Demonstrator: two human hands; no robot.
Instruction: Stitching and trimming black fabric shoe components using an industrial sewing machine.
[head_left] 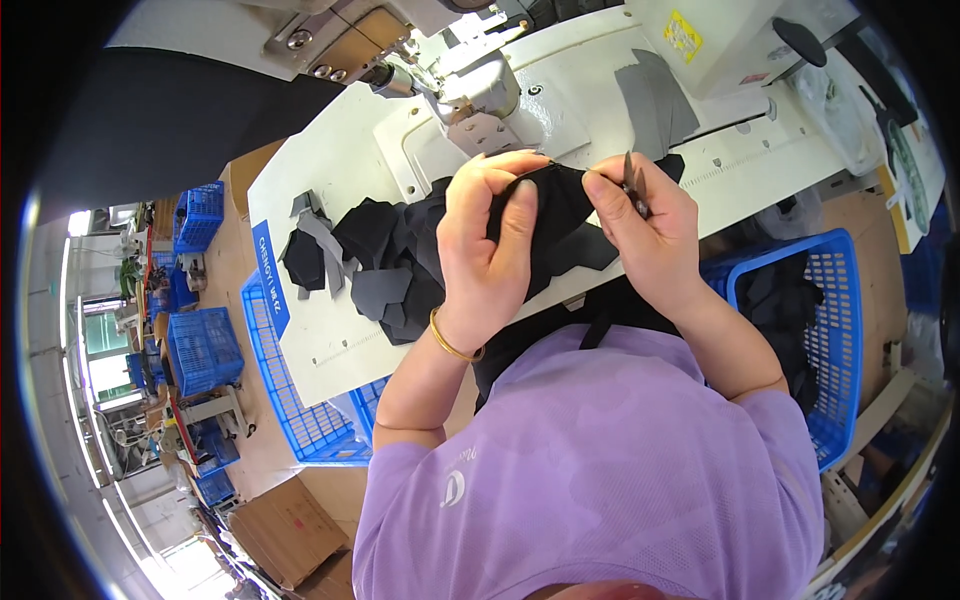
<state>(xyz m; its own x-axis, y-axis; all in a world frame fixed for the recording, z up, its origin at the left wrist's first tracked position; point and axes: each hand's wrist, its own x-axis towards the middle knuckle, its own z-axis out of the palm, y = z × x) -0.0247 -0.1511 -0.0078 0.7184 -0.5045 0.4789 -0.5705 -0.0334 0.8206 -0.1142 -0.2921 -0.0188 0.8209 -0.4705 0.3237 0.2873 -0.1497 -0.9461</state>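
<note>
My left hand (488,230), with a yellow bangle at its wrist, grips a black fabric piece (552,205) between thumb and fingers and holds it up above the sewing table. Facing it, my right hand (645,220) is closed around small dark thread snips (636,188), their blades pointing away from me. The thumb and forefinger of that hand also pinch at the upper right edge of the fabric; whether they hold cloth or a thread there is too small to tell. Under and left of my hands lies a heap of black fabric pieces (372,232) with grey ones among them.
The sewing machine (480,90) stands just beyond my hands on the white table (335,350). Grey cut pieces (655,100) lie at its far right. A blue basket (845,330) with black fabric is at my right; another blue basket (270,345) stands below the table's left edge.
</note>
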